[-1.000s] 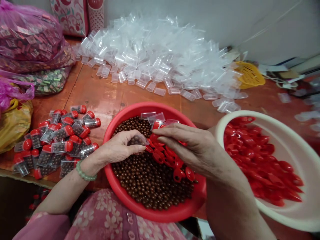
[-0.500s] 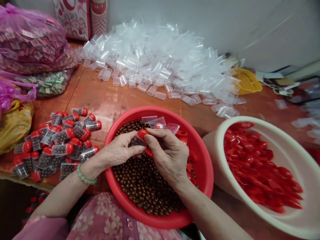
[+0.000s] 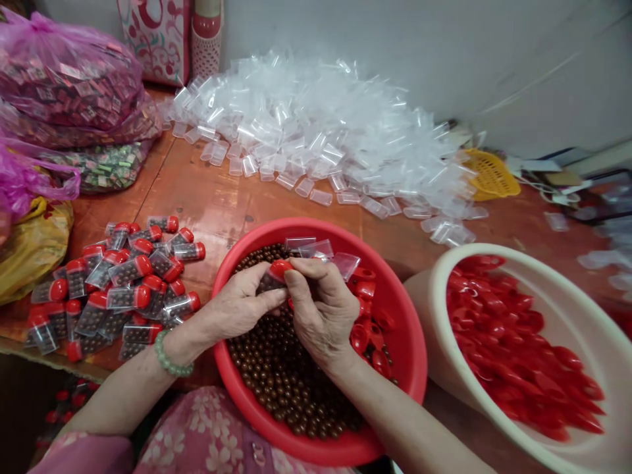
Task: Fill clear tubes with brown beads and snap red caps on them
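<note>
While the tabletop [image 3: 192, 191] shows a worn, reddish sheen, the vial [image 3: 267, 283] in hand is smooth clear plastic, dark with beads and topped by a domed red cap [image 3: 280, 267]. Round, glossy brown beads [image 3: 296, 388] fill much of the red basin [image 3: 419, 355], at the tabletop's near edge; hollow red pieces [image 3: 364, 309] lie along its right side. Two basins stand here, the cream basin [image 3: 435, 289] being heaped with more red pieces. Three clear tubes [image 3: 316, 249] lie inside the red basin's far rim; countless others spread along the tabletop's far edge. Roughly thirty filled vials [image 3: 129, 270] pile near its near edge, at left.

Both wrists angle inward over the red basin — the vial between them. The left hand [image 3: 244, 299] is closed around its clear body, tilted; the right hand [image 3: 323, 309] pinches the cap, thumb and forefinger together.
</note>
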Action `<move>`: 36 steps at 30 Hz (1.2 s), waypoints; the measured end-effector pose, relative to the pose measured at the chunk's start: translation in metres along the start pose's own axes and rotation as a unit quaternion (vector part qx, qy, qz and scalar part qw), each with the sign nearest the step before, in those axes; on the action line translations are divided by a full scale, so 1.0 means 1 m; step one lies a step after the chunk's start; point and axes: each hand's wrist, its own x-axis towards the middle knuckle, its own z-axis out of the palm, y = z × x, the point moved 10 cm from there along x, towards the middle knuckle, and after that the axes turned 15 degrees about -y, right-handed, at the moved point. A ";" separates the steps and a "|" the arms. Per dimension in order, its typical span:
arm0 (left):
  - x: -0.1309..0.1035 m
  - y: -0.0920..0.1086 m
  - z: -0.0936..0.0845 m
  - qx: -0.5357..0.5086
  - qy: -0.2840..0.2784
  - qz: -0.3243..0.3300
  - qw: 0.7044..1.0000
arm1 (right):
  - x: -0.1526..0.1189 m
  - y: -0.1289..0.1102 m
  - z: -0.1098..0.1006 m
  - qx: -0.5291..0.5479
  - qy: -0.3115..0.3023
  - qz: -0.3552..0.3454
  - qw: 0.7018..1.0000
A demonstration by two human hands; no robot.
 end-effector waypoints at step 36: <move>-0.005 -0.031 -0.017 -0.176 0.204 -0.068 0.961 | -0.005 -0.041 0.035 -0.329 -0.166 -0.213 0.905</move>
